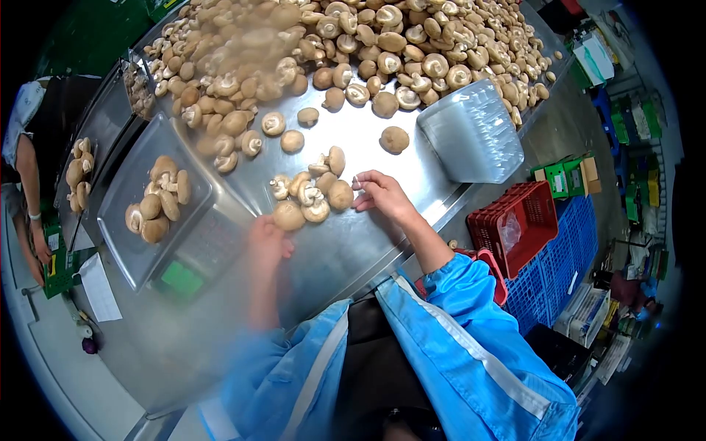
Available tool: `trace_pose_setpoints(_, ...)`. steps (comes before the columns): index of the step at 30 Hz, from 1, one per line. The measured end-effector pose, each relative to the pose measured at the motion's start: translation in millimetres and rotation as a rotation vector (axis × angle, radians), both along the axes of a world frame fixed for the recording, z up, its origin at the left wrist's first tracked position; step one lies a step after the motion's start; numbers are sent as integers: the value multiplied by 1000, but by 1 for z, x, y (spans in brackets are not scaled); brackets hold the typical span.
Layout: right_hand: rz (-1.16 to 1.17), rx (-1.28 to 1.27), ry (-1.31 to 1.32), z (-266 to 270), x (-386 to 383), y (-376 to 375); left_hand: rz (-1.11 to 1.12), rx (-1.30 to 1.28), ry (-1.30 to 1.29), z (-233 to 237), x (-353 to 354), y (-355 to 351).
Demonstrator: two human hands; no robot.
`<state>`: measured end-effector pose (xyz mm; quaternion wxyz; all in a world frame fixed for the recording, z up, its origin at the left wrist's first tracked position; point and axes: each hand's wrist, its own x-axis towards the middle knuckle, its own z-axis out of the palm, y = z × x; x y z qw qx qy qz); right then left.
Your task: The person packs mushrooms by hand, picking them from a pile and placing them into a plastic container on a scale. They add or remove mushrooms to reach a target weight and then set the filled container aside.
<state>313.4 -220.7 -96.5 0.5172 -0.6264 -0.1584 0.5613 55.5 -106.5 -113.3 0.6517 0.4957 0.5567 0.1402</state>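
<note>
A small group of brown-capped mushrooms [310, 192] lies on the steel table between my hands, some with their pale stems up. My right hand [384, 197] is at the right side of the group, fingers bent and apart, with the fingertips right at a round cap [340, 195]. At the lower left, my left hand [269, 239] is hazy; its thumb shows apart from the fingers, close to the nearest mushroom [288, 216]. No mushroom shows inside either hand. A single mushroom [394, 140] sits farther up the table.
A large mushroom heap [412, 44] covers the table's far side. Stacked clear trays [474, 136] stand at the right; left is a clear tray [198, 192] holding several mushrooms. A red crate [512, 220] stands right, beyond the table edge. Another person's arm [31, 176] shows far left.
</note>
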Motion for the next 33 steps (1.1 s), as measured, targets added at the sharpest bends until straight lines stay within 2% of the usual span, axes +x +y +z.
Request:
trace_pose_setpoints(3, 47, -7, -287, 2, -16, 3, 4, 5, -55, -6, -6, -8)
trace_pose_setpoints(8, 46, 108, -52, 0, -38, -3, 57, -63, -124, 21, -28, -23)
trace_pose_setpoints(13, 40, 99, -1, 25, -61, -11, 40, -93, -296, 63, -62, -20)
trace_pose_setpoints(16, 37, 138, 20, 39, -70, -5, -4, -93, -292, 92, -86, -9)
trace_pose_setpoints(17, 43, 154, 13, 43, -71, -3, 14, -6, -283, 98, -102, 0)
trace_pose_setpoints(19, 43, 158, -2, 54, -73, 3, 253, 220, -251, 105, -138, 21)
trace_pose_setpoints(21, 24, 159, -9, 58, -77, 6, 505, 528, -10, 112, -166, 48)
trace_pose_setpoints(22, 23, 148, -7, 59, -79, 8, 579, 562, 138, 120, -174, 63)
trace_pose_setpoints(23, 21, 137, -6, 60, -81, 10, 581, 646, 132, 101, -197, 83)
trace_pose_setpoints(26, 31, 131, -7, 62, -87, 16, 375, 552, 347, 95, -206, 119)
trace_pose_setpoints(29, 38, 175, -18, 68, -94, 21, 265, 445, 365, 93, -201, 144)
trace_pose_setpoints(33, 46, 173, -28, 76, -98, 29, 242, 339, 283, 109, -189, 149)
